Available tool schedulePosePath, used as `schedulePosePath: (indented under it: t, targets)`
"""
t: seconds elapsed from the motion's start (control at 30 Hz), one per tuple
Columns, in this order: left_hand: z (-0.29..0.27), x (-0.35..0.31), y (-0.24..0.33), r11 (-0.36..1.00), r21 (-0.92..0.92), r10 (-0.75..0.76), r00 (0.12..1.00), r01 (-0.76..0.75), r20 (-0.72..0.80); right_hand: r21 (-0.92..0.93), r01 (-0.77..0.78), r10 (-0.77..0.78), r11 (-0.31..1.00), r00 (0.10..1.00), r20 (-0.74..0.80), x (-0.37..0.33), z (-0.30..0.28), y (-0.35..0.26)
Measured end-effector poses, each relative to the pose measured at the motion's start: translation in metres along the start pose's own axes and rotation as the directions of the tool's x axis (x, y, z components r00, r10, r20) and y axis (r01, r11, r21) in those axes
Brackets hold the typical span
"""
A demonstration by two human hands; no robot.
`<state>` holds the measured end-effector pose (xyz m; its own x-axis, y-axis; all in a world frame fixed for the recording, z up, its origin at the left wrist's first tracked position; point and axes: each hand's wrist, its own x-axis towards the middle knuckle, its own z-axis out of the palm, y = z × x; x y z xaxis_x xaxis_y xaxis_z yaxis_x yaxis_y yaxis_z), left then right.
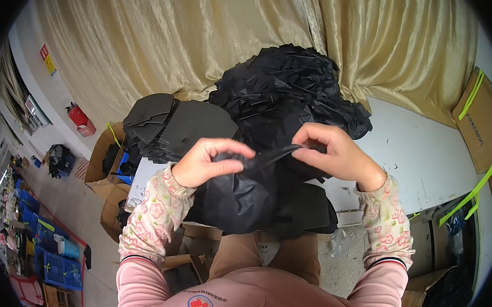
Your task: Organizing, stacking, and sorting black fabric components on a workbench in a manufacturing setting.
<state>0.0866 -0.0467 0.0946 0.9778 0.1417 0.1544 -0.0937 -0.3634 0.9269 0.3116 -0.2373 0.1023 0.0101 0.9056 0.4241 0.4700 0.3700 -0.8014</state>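
Two bare hands work over one white table (411,151), with one black cloth piece (243,196) between them, above the table's near edge and in front of the person's body. On the right hand (306,146), thumb and forefinger are pinching a narrow, drawn-out edge of that cloth; on the left hand (240,157), thumb and forefinger curve toward the same cloth, their tips a little apart, and whether they grip it I cannot tell. Two stacks of dark flat panels, the left stack (149,115) and the larger stack (199,124), stand side by side at the table's left, next to one big heap of black fabric (285,82); more dark panels (307,209) lie at the near edge, partly covered by the cloth (black on black, so the borders blur). The left hand hides a corner of the larger stack, and the heap blocks the table's far side. A gold curtain (152,33) hangs behind, two open cardboard boxes (98,169) sit left of the table, one red fire extinguisher (77,114) stands by the wall, and flattened cardboard (482,124) leans at the right. The held cloth is thin, faintly glossy and bulges roundly; the heap is crumpled with pointed folds; the panels look matt and stiff with rounded outlines; the curtain is satiny and pleated.
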Motion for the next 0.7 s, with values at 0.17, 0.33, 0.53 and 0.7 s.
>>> schedulePosePath:
  t: [0.17, 0.33, 0.53, 0.7]
  targets:
    - [0.002, 0.0, -0.012, 0.99, -0.138, 0.051, 0.984, -0.028, 0.171, -0.208, 0.025, -0.005, 0.978, 0.995, 0.096, 0.009, -0.005, -0.035]
    - [0.017, 0.011, -0.025, 0.894, -0.437, 0.022, 0.965, 0.097, 0.26, -0.349, 0.231, -0.155, 0.908, 0.96, 0.231, 0.026, 0.008, -0.055]
    - [0.024, 0.01, -0.018, 0.865, -0.44, -0.014, 0.888, 0.241, 0.459, -0.596, 0.324, -0.214, 0.735, 0.944, 0.25, 0.022, 0.001, -0.064]
    - [0.001, -0.007, -0.049, 0.937, -0.15, -0.191, 0.823, 0.315, 0.536, -0.731, 0.233, -0.193, 0.642, 0.971, 0.14, 0.013, -0.023, -0.051]
